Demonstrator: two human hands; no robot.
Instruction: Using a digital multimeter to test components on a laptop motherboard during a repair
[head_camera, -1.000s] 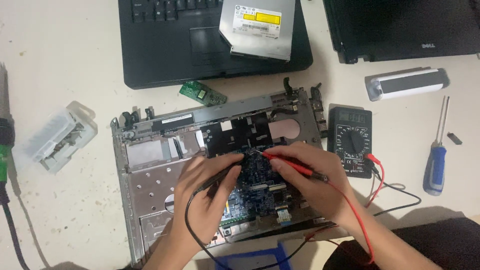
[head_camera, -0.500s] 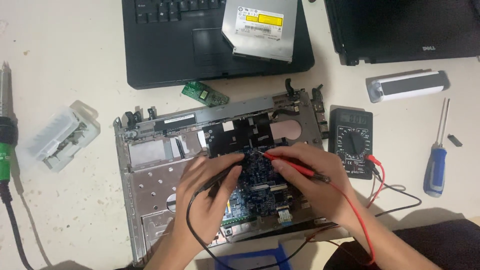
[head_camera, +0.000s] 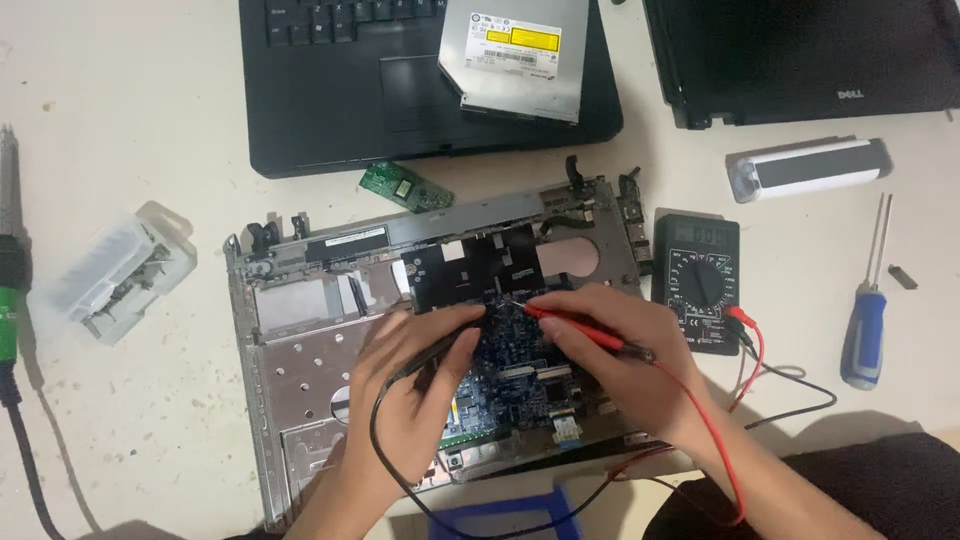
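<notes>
- Two bare hands work over the blue motherboard (head_camera: 510, 365), which sits in the silver opened laptop chassis (head_camera: 300, 350) at the near centre of the table (head_camera: 130, 130).
- Left hand (head_camera: 415, 385): fingers closed in a pen grip round the black probe (head_camera: 440, 345), its tip down on the board near the middle.
- Right hand (head_camera: 625, 355): fingers pinched shut along the red probe (head_camera: 580, 328), its tip pointing left and meeting the board just beside the black one.
- Against the frames from a second and half a second ago, both hands and both tips sit in the same spots; only the camera view has drifted a little. That reads as a steady measurement held on one point of the board.
- Red and black leads run to the black multimeter (head_camera: 697, 283), just right of the chassis; its reading is too small to tell.
- Right of it lies a blue-handled screwdriver (head_camera: 866, 315); at the far left a clear plastic case (head_camera: 115, 272) and a soldering iron (head_camera: 12, 290). Farther away sit a black laptop base (head_camera: 340, 90) with a silver optical drive (head_camera: 520, 55) on it, and a small green circuit board (head_camera: 405, 186).
</notes>
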